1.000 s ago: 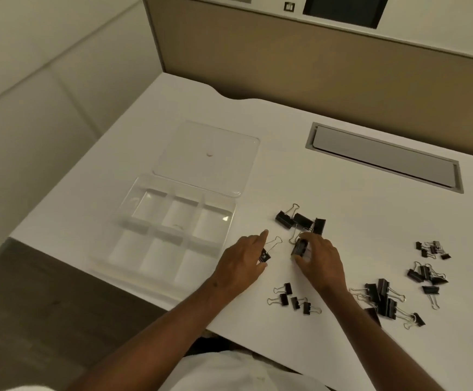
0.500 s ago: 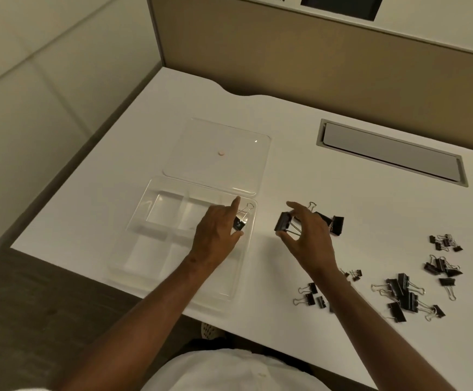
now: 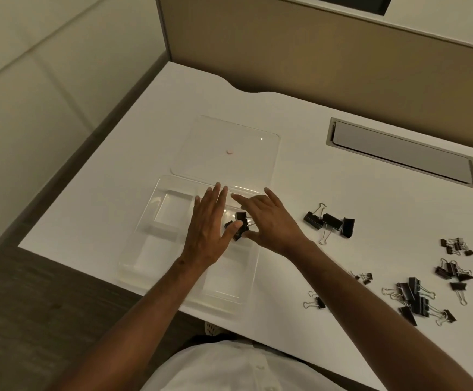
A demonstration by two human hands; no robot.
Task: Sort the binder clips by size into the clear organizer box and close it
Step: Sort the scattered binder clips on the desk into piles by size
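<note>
Black metal binder clips (image 3: pixel 239 224) sit in the clear plastic organizer box (image 3: pixel 147 215) right under both spread hands, left hand (image 3: pixel 209 227) and right hand (image 3: pixel 269 221) holding nothing (fingers wide). Next: lift straight up, don't drag clips across dividers.

white desk (image 3: pixel 370 193) | grey cable-tray flap (image 3: pixel 401 153) | tan partition (image 3: pixel 314 52) | white shirt (image 3: pixel 229 368)

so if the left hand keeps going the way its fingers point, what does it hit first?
Probably the organizer box's far wall, then the open lid. The left hand points away from the person; its height is unclear.
</note>
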